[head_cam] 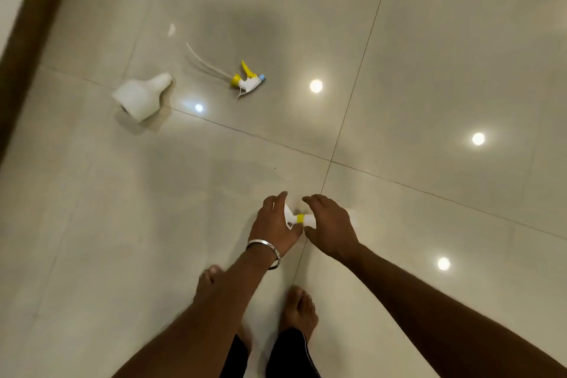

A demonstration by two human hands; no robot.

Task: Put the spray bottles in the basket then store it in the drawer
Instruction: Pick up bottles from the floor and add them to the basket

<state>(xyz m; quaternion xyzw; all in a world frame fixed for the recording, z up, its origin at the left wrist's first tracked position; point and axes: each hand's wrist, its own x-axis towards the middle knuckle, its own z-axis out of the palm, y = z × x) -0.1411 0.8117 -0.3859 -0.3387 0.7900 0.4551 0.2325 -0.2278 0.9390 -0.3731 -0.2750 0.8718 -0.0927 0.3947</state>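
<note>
A white spray bottle (302, 219) with a yellow collar is held above the tiled floor (429, 55), near its lower middle and just ahead of two bare feet (299, 305). The left hand (276, 224), wearing a metal bangle (265, 250) at the wrist, is curled round the trigger head; the right hand (329, 225) is curled round the bottle body, most of which it hides. How tightly either hand presses cannot be told. Well apart, toward the far left of the floor, a second white bottle body (141, 95) lies on its side without a head. Near it, to the right, a detached spray head (248, 81) with yellow trigger, blue nozzle and long dip tube lies flat. A dark skirting strip (27, 40) runs along the left edge.
</note>
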